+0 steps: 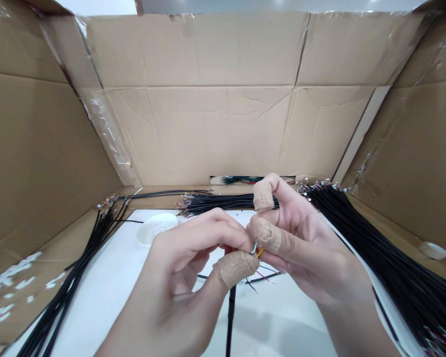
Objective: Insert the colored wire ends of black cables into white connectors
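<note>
In the middle of the head view, my left hand and my right hand meet fingertip to fingertip. Thin coloured wires, a yellow wire and a pale green-white wire, run between the two pinches. My left thumb, wrapped in tan tape, presses against the index finger on these wires. Tape also covers my right thumb and index finger; that thumb pinches the wires' other part, whose ends are hidden, while the index finger is raised and bent. A black cable hangs below my left fingertips. Red and dark loose wires show beneath my hands.
Cardboard walls surround the white work surface. Black cable bundles lie at left, back and right. A white bowl stands behind my left hand. Small white pieces lie scattered far left.
</note>
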A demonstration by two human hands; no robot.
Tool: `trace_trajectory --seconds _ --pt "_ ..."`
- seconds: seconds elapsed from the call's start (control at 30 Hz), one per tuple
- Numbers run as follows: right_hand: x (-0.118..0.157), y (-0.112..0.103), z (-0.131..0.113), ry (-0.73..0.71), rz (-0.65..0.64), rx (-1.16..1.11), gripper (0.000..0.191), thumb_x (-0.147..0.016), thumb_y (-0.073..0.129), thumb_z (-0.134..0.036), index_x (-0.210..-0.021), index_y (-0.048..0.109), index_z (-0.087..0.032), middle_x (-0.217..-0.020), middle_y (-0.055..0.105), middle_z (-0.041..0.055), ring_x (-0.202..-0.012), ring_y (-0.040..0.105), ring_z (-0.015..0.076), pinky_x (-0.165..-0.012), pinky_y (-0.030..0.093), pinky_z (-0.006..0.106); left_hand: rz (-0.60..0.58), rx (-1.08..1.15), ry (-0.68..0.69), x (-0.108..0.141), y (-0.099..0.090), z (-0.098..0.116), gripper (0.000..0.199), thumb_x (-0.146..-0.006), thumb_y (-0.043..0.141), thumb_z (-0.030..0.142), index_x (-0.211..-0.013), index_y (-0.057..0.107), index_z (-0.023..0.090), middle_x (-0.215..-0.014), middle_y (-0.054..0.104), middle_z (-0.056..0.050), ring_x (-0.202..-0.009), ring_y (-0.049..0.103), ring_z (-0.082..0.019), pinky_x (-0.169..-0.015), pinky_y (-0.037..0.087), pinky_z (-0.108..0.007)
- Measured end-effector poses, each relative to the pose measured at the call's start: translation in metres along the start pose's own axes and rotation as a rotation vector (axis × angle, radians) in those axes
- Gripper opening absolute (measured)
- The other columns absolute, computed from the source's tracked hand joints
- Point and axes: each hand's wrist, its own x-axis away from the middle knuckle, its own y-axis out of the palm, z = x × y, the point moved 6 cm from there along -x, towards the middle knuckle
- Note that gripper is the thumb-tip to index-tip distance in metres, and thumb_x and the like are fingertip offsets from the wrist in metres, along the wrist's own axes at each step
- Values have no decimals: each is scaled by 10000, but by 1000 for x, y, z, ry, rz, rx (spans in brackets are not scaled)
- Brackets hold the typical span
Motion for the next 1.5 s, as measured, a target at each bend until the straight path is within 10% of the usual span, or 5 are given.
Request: trace_trajectory --seconds 0.2,0.47,0.67,1.0,1.5 --pt "-5 1 8 42 95 -143 339 -861 726 -210 -804 392 -230 -508 353 -110 -463 227 57 -477 164 212 -53 12 114 1 -5 6 457 -845 647 -2 -989 753 419 -910 689 55 -805 677 -135 -729 569 -219" --pt "-1 -8 2 -218 270 123 297 -914 685 -177 -800 417 -237 -559 465 -98 -501 357 62 -506 301 200 94 -235 94 4 -2 1 121 -884 647 158 -838 664 269 -901 647 13 -874 601 -157 -729 499 -224" --pt "-12 -22 6 -273 314 286 251 -912 666 -153 -825 445 -234 -648 582 -81 -532 495 52 -513 415 174 18 -254 -131 -13 -1 -23 225 -951 557 290 -746 576 202 -734 556 12 -708 521 -143 -608 411 -244" --pt "-36 -40 42 -114 226 128 378 -829 757 -290 -789 384 -244 -485 461 -141 -393 464 66 -406 467 188 42 19 -191 -23 -13 -45 279 -923 557 190 -648 598 163 -658 576 -5 -676 535 -138 -649 440 -253" --pt "-38 -23 30 -183 172 73 341 -816 769 -126 -784 447 -236 -543 517 -130 -407 511 49 -386 464 150 -68 212 -267 -14 -22 -37 242 -952 606 274 -737 652 175 -697 658 5 -682 604 -106 -638 464 -196"
